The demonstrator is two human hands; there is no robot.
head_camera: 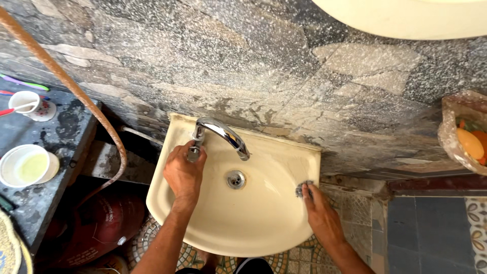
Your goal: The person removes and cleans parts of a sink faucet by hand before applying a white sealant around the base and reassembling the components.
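Observation:
I look down on a cream wall-mounted sink (264, 223) with a chrome faucet (223, 133) arching over its drain (236, 179). My left hand (183, 172) is wrapped around the faucet's handle (194, 153) at the back left of the basin. My right hand (318, 210) presses a grey steel scrubber (303, 189) against the inner right wall of the basin, near the rim.
A dark counter (35, 203) at left holds a white cup with brushes (30, 105) and a small bowl of pale liquid (26, 166). A red gas cylinder (99, 228) with an orange hose (76, 91) stands below. A bagged basket of oranges (466, 137) hangs at right.

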